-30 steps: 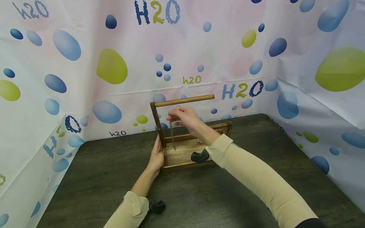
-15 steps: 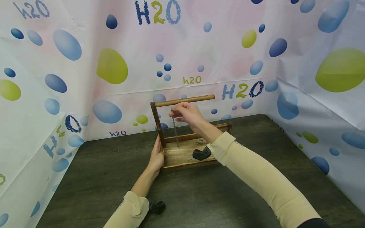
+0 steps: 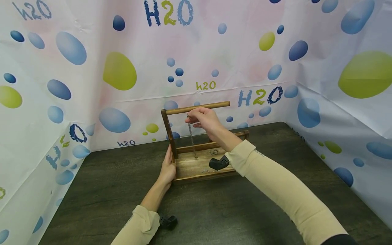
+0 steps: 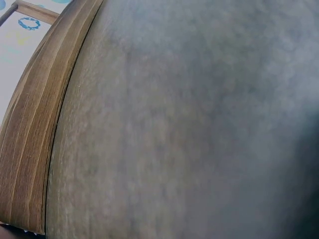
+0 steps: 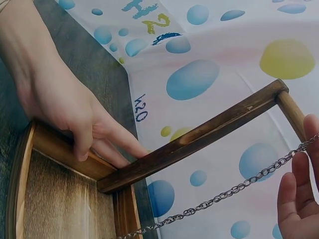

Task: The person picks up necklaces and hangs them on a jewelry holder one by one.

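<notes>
My right hand [image 3: 206,119] pinches one end of a silver link chain [image 3: 192,137] just under the top bar [image 3: 215,105] of a wooden jewelry stand [image 3: 186,170]. From the fingers the chain hangs down toward the stand's tray, slanting across the right wrist view. On the stand's left end, my left hand [image 3: 167,172] grips the tray wall. The right wrist view shows that hand's thumb [image 5: 82,144] over the rim, with the fingers along the outside near the dark upright post [image 5: 199,137]. A blurred close surface fills most of the left wrist view.
Small metal jewelry pieces [image 3: 213,152] lie toward the back of the tray, with another thin chain [image 3: 206,171] near its front edge. A lower wooden rail [image 3: 242,134] runs behind. The dark table [image 3: 101,194] meets a printed backdrop [image 3: 196,41].
My right hand has shifted a little right and up along the bar, carrying the hanging chain with it. The left hand and the stand have stayed in place.
</notes>
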The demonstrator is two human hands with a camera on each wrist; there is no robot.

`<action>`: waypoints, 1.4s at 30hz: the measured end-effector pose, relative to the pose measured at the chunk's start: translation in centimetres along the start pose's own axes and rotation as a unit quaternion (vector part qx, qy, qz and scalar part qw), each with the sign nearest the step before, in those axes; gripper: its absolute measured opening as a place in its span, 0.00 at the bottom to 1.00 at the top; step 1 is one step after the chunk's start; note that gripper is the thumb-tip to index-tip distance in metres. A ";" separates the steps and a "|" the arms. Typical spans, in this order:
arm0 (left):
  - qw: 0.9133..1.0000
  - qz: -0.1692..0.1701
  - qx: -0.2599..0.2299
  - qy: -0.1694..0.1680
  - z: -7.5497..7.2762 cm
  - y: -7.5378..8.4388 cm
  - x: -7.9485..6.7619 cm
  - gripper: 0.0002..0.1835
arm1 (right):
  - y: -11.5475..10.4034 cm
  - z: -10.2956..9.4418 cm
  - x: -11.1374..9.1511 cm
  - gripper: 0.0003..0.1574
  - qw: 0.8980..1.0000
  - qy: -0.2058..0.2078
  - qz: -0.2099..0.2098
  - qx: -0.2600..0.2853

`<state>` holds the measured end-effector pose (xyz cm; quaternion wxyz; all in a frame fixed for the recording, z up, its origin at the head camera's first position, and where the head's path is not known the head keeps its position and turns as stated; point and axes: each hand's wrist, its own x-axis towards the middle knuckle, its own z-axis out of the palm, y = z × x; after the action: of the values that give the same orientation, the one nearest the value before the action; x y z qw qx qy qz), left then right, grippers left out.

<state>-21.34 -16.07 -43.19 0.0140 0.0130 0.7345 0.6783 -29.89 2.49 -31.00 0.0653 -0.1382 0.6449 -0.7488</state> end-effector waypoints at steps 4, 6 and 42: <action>1.000 -0.005 0.005 -0.001 0.0 0.0 0.1 0.48 | -0.1 -0.4 0.1 0.15 1.000 0.004 -0.002 0.009; 1.000 -0.007 0.005 -0.001 -0.1 -0.4 0.4 0.48 | -0.2 -0.5 0.1 0.16 1.000 0.004 -0.002 0.014; 1.000 -0.005 0.001 0.002 -0.7 -3.3 2.0 0.48 | -0.5 -3.8 -0.5 0.07 0.998 0.002 -0.051 0.047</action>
<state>-23.33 -16.93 -46.46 0.0159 0.0082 0.7356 0.6772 -30.45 6.30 -31.01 0.0317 -0.1661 0.6015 -0.7808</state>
